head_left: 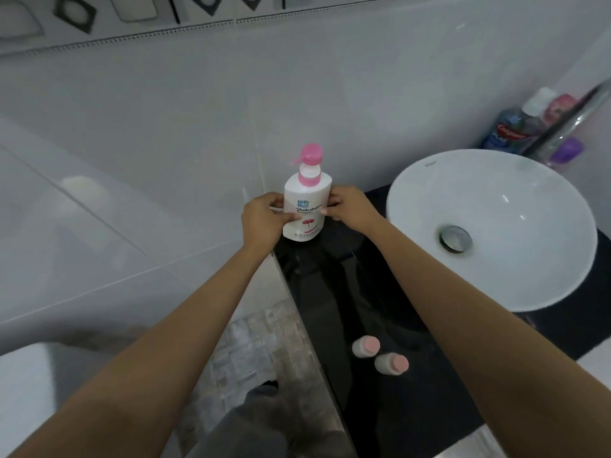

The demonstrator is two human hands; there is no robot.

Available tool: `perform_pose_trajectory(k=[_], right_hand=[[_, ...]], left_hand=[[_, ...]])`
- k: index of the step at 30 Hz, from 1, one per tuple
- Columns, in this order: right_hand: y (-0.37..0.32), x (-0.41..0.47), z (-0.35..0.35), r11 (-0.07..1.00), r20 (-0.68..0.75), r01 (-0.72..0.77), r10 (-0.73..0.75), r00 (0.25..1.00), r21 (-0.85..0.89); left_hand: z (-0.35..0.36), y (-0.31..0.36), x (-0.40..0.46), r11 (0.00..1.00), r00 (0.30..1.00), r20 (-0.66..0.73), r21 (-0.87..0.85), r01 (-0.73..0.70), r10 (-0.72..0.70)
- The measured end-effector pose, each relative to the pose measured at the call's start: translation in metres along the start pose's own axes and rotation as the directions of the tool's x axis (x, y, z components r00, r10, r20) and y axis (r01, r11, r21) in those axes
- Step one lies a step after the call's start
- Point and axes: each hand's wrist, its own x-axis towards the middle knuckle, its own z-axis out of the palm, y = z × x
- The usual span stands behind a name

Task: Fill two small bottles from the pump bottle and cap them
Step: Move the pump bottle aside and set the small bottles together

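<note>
Both hands clasped the pump bottle (305, 206) at the counter's (390, 421) far end, left hand (264, 219) and right hand (350, 208) curled round its sides. It stood upright, nozzle pointing to nine o'clock. Two small bottles (380, 355), capped, stood well apart at five o'clock, nearer the right arm.

Setting: home bathroom. Evidence: round white ceramic vessel basin (489, 226) on glossy black counter (380, 292), glossy white wall tiles (165, 110), blue mouthwash bottle (509, 130) beside chrome tap (575, 117).

White tiled wall (165, 104), black counter (390, 424), white basin (562, 276).
</note>
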Motion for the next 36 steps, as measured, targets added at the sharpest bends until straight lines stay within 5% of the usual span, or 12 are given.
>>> perform_pose_trajectory(k=[21,26,31,36], right_hand=[[0.008,0.007,0.004,0.983,-0.092,-0.081,0.097,0.991,0.162],[0.004,-0.039,-0.021,0.944,-0.225,-0.092,0.17,0.959,0.318],[0.005,-0.12,-0.041,0.929,-0.326,-0.066,0.193,0.925,0.365],[0.022,-0.206,-0.038,0.946,-0.458,-0.115,0.25,0.853,0.303]], left_hand=[[0.013,-0.019,0.008,0.999,0.999,0.035,-0.054,0.0,0.002],[0.026,-0.037,-0.039,1.0,0.994,-0.112,-0.022,-0.008,0.006],[0.047,-0.026,-0.08,0.983,0.956,0.281,-0.184,-0.028,0.08],[0.054,0.005,-0.101,0.968,0.683,0.688,-0.214,-0.132,0.245]])
